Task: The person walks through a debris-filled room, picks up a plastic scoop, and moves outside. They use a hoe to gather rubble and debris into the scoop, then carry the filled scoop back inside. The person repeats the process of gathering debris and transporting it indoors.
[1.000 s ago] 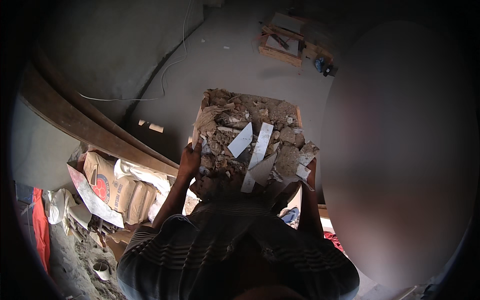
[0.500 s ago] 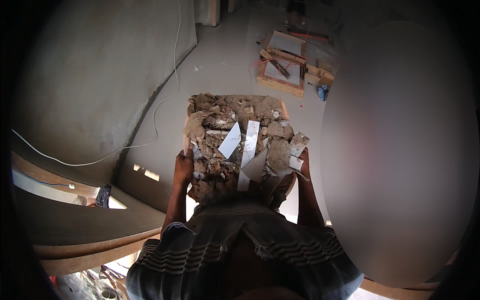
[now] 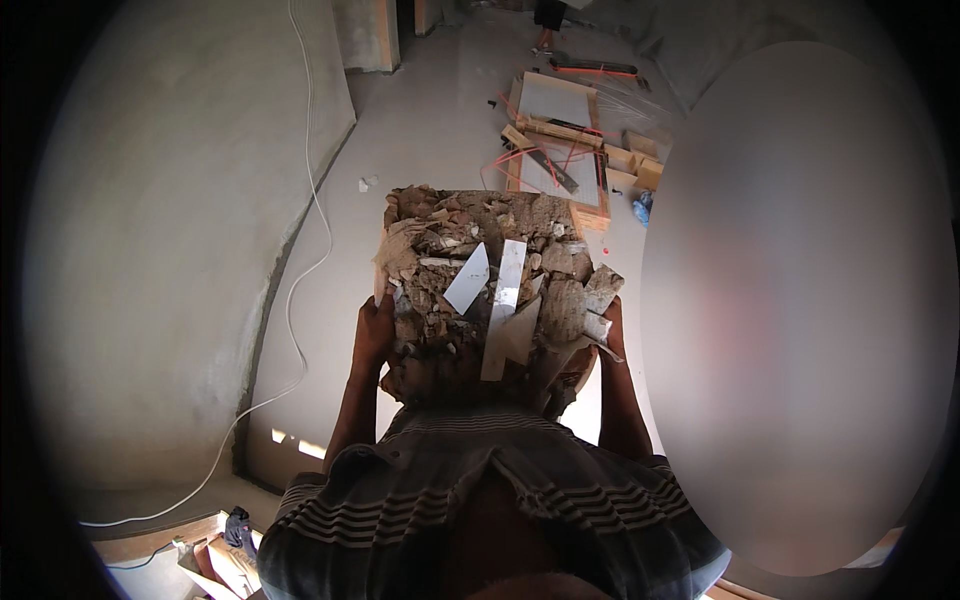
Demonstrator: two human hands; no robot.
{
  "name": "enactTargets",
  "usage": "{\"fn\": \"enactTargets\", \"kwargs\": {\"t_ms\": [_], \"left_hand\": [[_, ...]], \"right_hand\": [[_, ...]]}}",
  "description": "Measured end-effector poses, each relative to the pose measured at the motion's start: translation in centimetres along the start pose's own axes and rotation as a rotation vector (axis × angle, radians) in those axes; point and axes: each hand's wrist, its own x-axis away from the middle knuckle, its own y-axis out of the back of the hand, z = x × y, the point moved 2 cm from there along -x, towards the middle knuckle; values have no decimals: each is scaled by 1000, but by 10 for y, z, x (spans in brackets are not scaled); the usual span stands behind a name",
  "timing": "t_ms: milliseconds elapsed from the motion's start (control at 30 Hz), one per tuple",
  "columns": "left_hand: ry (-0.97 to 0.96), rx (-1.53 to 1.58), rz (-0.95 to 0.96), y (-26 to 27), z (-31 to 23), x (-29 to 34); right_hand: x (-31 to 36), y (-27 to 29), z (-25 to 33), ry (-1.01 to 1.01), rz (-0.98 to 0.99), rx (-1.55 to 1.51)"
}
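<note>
In front of my body I carry a box [image 3: 379,270] heaped with rubble [image 3: 428,285]. Its wall shows as a light brown strip at the left side. My left hand [image 3: 375,328] is closed on that side, the thumb up along the wall. On the opposite side my right hand [image 3: 613,330] grips the box, its fingers partly hidden by broken pieces jutting over the rim. Brown chunks and torn scraps fill the load. On top lie a long white strip [image 3: 507,290] and a shorter white piece [image 3: 467,279] with slanted ends.
Ahead on the floor, flat cartons [image 3: 556,100] lie with red straps, beside small wooden-looking pieces [image 3: 632,160] and a blue crumpled item [image 3: 642,208]. A white cable [image 3: 291,300] runs along the left wall [image 3: 180,220]. Another person's legs [image 3: 547,30] stand far ahead. A blurred patch covers the right.
The view has shifted forward along the floor; the cartons appear nearer and a doorway shows more at the top. Both hands keep their hold on the box.
</note>
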Motion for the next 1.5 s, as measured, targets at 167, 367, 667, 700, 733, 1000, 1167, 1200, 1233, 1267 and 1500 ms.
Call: {"fn": "enactTargets", "kwargs": {"t_ms": [167, 367, 667, 700, 733, 1000, 1167, 1200, 1233, 1267, 1500], "left_hand": [[-52, 15, 92, -8, 3, -112], [-344, -143, 71, 9, 51, -255], [-269, 16, 55, -3, 12, -459], [-319, -99, 36, -3, -3, -473], [-420, -223, 0, 0, -15, -476], [-233, -134, 120, 1, -85, -545], [-238, -147, 89, -32, -118, -615], [-297, -137, 118, -41, -127, -629], [-341, -144, 123, -47, -135, -641], [-373, -166, 134, -55, -144, -654], [-350, -242, 133, -93, -206, -729]], "right_hand": [[-93, -40, -54, -16, -7, -92], [-179, -121, -150, -155, 75, -214], [-367, -195, -228, -150, -10, -191], [-382, -199, -218, -48, 11, -217], [-394, -201, -214, -79, -6, -136], [-454, -217, -194, -113, -97, -339], [-501, -206, -224, -65, -137, -453], [-513, -198, -233, -55, -155, -456], [-529, -191, -242, -47, -134, -378], [-536, -187, -251, -56, -120, -308], [-632, -180, -259, -177, -184, -323]]}}
